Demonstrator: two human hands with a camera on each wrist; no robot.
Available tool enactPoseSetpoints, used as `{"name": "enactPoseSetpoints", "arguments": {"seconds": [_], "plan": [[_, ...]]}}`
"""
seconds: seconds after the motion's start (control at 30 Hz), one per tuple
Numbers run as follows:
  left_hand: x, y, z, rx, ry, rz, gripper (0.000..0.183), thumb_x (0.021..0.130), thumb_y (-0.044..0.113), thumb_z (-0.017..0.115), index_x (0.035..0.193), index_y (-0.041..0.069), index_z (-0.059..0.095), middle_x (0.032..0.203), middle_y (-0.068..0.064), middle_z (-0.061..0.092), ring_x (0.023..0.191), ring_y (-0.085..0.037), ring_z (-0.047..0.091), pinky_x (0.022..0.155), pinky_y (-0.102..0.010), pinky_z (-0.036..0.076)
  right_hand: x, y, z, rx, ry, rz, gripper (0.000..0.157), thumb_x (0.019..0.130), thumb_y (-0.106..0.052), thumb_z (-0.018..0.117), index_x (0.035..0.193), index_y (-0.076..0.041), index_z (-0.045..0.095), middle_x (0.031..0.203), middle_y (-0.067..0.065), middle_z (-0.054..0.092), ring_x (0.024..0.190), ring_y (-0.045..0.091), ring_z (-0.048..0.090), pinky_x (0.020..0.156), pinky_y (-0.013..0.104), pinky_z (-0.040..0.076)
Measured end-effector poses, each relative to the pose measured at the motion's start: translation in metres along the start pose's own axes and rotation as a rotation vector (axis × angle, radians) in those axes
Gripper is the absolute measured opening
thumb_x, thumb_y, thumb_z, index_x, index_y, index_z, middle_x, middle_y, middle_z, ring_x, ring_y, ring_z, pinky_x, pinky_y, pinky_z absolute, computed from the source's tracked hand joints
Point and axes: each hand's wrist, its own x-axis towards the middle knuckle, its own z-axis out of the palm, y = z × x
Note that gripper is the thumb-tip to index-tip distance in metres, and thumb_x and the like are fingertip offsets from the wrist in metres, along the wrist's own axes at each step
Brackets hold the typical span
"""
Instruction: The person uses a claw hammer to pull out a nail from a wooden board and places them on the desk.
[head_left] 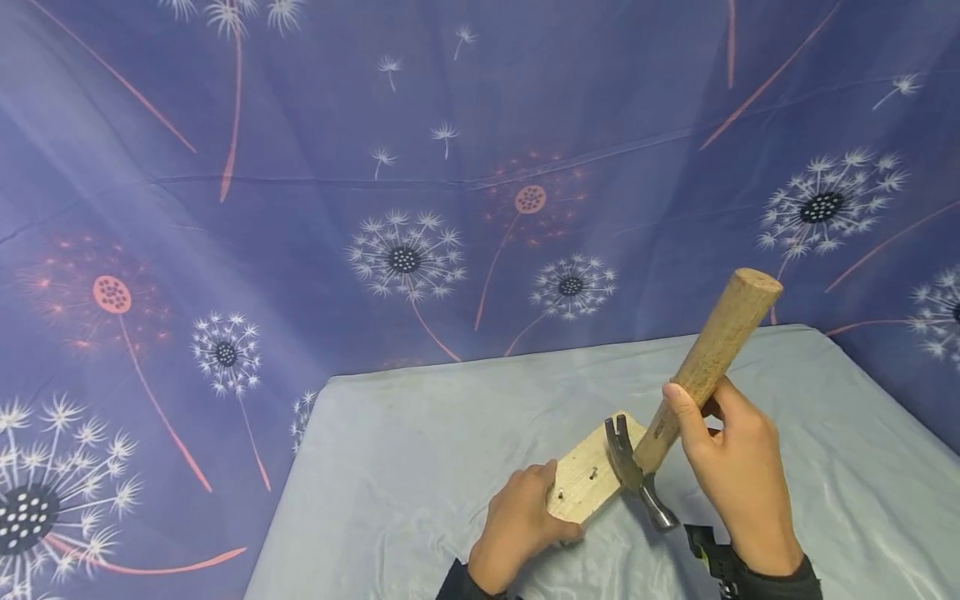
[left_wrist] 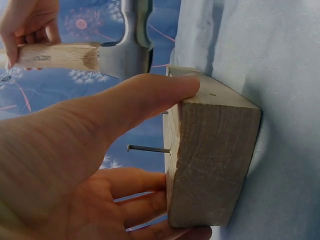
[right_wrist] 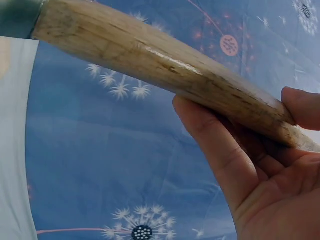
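A claw hammer with a thick wooden handle is in my right hand, whose thumb and fingers grip the handle partway along. The handle slants up to the right, its metal head low over the far part of a pale wooden block. My left hand holds the block's near end, thumb on one side and fingers on the other. One nail stands up from the block near that end. A second nail rises farther along, close to the hammer head.
The block rests on a table covered with a light blue cloth. Behind and at the sides hangs a purple-blue cloth printed with dandelions. A black strap is at my right wrist.
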Motion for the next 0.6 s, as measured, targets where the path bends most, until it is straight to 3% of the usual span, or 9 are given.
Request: {"name": "enactPoseSetpoints", "arguments": {"seconds": [0.23, 0.47, 0.6], "plan": [[-0.003, 0.0, 0.0, 0.012, 0.022, 0.009, 0.087, 0.056, 0.039, 0.089, 0.132, 0.009, 0.059, 0.096, 0.007, 0.061, 0.073, -0.005, 0.048, 0.055, -0.025, 0.038, -0.002, -0.006, -0.006, 0.028, 0.029, -0.042, 0.021, 0.091, -0.03, 0.069, 0.11, -0.023, 0.068, 0.095, -0.005, 0.067, 0.083, -0.009, 0.056, 0.061, 0.011, 0.044], [-0.005, 0.004, 0.0, 0.086, 0.025, -0.001, 0.095, 0.056, 0.045, 0.089, 0.137, 0.008, 0.054, 0.114, -0.001, 0.062, 0.096, -0.02, 0.059, 0.07, -0.033, 0.047, -0.003, -0.01, -0.007, 0.046, 0.035, -0.065, 0.019, 0.09, -0.027, 0.071, 0.108, -0.023, 0.07, 0.092, -0.006, 0.067, 0.082, -0.011, 0.057, 0.062, 0.01, 0.045], [-0.004, 0.005, 0.0, 0.117, 0.028, 0.005, 0.094, 0.057, 0.047, 0.088, 0.136, 0.009, 0.054, 0.113, 0.0, 0.062, 0.097, -0.021, 0.059, 0.068, -0.033, 0.047, -0.005, -0.013, -0.006, 0.067, 0.026, -0.077, 0.02, 0.09, -0.025, 0.07, 0.11, -0.023, 0.07, 0.095, -0.005, 0.068, 0.085, -0.012, 0.058, 0.061, 0.011, 0.046]]}}
